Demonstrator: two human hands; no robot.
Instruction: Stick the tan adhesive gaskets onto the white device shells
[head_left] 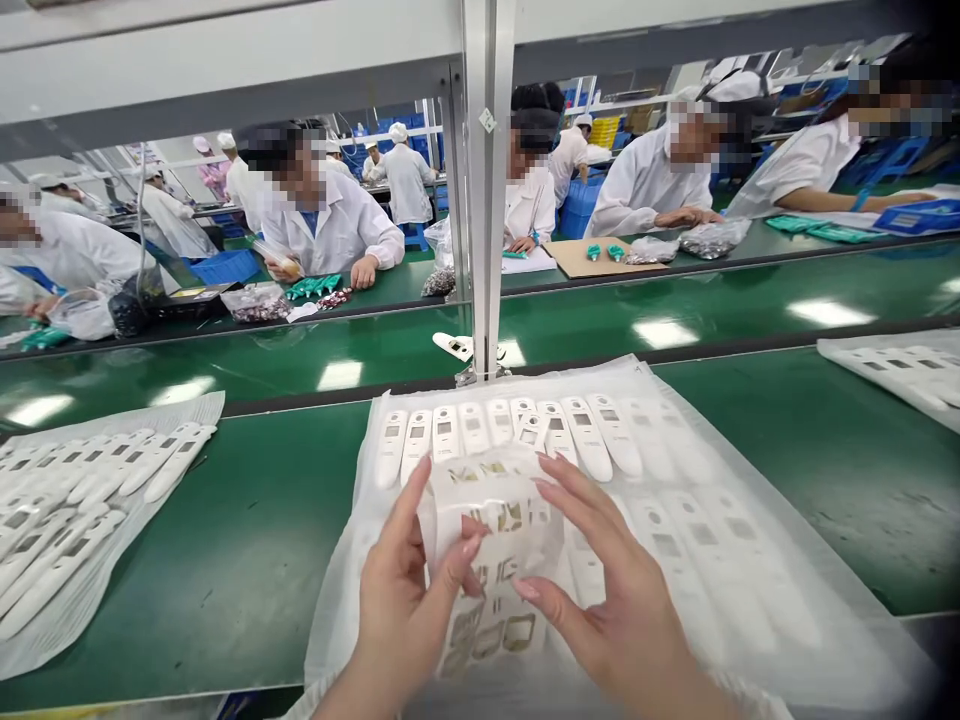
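Note:
A curled, pale translucent sheet of frame-shaped stickers (499, 515) is held up between my hands. My left hand (416, 580) grips its left side, with the thumb in front. My right hand (607, 565) curves around the right side, its thumb and fingertips at the sheet. Below lies a row of white thermometer-like casings (442, 430) with small display windows, on a white foam sheet (341, 600). More casings (697, 540) show faintly through the thin foam on the right. The sticker sheet and my hands hide part of the row.
More casings lie on foam at the left (90, 490) and far right (900, 365). A metal post (484, 200) stands ahead, with a loose casing (452, 346) beside it on the green belt (375, 345). Co-workers in white coats sit across, handling green parts (313, 287) and bags.

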